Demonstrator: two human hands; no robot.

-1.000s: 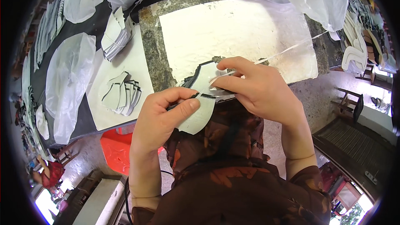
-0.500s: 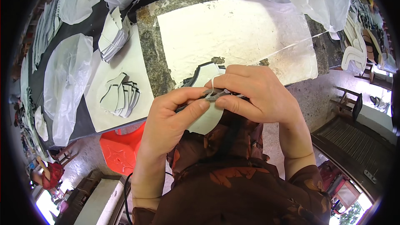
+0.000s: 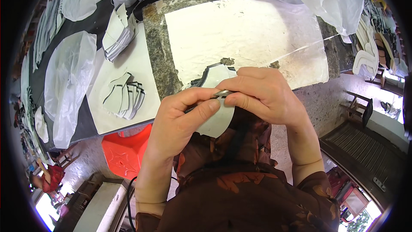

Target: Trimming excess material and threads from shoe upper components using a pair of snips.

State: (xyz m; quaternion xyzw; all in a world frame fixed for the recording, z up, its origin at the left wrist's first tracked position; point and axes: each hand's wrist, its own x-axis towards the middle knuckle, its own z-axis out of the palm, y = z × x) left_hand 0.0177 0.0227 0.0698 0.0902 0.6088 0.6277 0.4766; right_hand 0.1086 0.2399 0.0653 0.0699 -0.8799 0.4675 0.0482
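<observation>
Both hands meet over the front edge of the bench, fingertips nearly touching. My left hand (image 3: 182, 114) is closed, pinching a pale grey-white cut piece (image 3: 218, 122) of sheet material between thumb and forefinger. From the other side, my right hand (image 3: 264, 97) grips the same piece, thumb below and fingers above. A narrow dark, shiny band (image 3: 224, 93) shows between the fingertips; its exact nature is unclear. Just behind the hands lies a stack of similar pale pieces (image 3: 216, 74) with dark edges. A thin white strip (image 3: 300, 48) stretches from the right toward my right hand.
A white sheet (image 3: 244, 26) covers a mottled board (image 3: 156, 43). To the left are fanned pale pieces (image 3: 124, 97), a tied bundle (image 3: 118, 34) and a clear plastic bag (image 3: 71, 86). A red stool (image 3: 122, 154) stands below the bench. Another person (image 3: 51, 176) is far left.
The small white loop that stood up between my fingertips is no longer visible. My fingers have shifted slightly along the piece, and its lower part now hangs a little further right.
</observation>
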